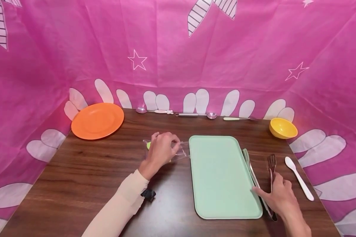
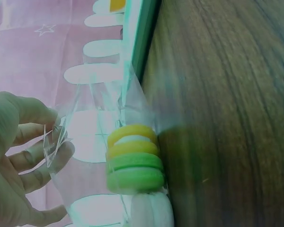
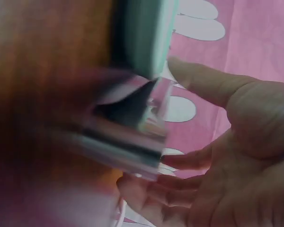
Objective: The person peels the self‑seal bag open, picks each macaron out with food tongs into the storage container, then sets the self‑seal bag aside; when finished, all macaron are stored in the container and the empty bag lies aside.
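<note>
My left hand [image 1: 163, 148] pinches the edge of a clear plastic bag [image 1: 182, 149] left of the pale green tray [image 1: 222, 177]. In the left wrist view, a yellow macaron [image 2: 132, 150], a green macaron [image 2: 135, 178] and a whitish one [image 2: 151, 210] show in the bag. My right hand [image 1: 281, 196] is at the metal tongs [image 1: 272, 163] beside the tray's right edge. Its thumb points toward the tray edge and its fingers lie along the far arm of the tongs, spread apart. The right wrist view is blurred there.
An orange plate [image 1: 98, 121] is at the back left and a yellow bowl [image 1: 282, 128] at the back right. Along the back edge lie a pink-handled spoon [image 1: 161, 112], a metal ladle [image 1: 188, 115] and a pale-handled utensil [image 1: 232, 118]. A white spoon [image 1: 299, 179] lies far right.
</note>
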Available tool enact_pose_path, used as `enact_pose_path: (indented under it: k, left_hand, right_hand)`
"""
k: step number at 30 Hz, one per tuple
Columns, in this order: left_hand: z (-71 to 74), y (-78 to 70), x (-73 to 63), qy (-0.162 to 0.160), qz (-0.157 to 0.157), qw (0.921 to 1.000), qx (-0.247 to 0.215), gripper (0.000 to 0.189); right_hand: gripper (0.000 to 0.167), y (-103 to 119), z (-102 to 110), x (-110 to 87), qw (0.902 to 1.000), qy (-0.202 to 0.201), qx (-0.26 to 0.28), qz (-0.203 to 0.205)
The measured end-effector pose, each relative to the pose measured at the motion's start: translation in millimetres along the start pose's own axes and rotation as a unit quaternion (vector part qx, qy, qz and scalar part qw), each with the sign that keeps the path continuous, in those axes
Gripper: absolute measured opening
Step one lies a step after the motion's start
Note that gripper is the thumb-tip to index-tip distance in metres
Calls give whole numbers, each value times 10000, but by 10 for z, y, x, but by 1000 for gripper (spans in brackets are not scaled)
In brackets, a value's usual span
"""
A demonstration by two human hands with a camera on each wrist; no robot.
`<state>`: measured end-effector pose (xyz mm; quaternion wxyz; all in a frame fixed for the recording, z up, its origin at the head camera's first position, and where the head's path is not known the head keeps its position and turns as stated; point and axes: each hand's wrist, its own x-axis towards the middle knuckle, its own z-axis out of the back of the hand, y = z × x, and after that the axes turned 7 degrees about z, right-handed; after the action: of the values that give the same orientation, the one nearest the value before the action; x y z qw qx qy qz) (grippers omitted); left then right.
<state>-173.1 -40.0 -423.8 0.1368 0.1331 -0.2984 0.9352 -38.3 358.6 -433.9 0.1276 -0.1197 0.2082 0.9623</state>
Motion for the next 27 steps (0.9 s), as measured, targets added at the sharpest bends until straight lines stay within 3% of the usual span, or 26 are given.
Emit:
enact_pose_path:
  k: [10,18,23,27]
  left_hand:
    - [-18,38,-13,-211,-88,9997,-128,10]
    - [-10,73,-5,-298,-252,9991,-193,9]
    - [-14,84,-2,-314,-266,9990,-189,8]
    - [-17,96,5,-308,-298,9988,-239,8]
  right_hand:
    - [125,-14,-35,100,9988,134,-474,78]
    - [85,49,-7,67,9981,-63,-547,278]
    - [95,-23,37,56,9983,130,-463,331]
    - [89,-66,48,55,9986,27,-413,316]
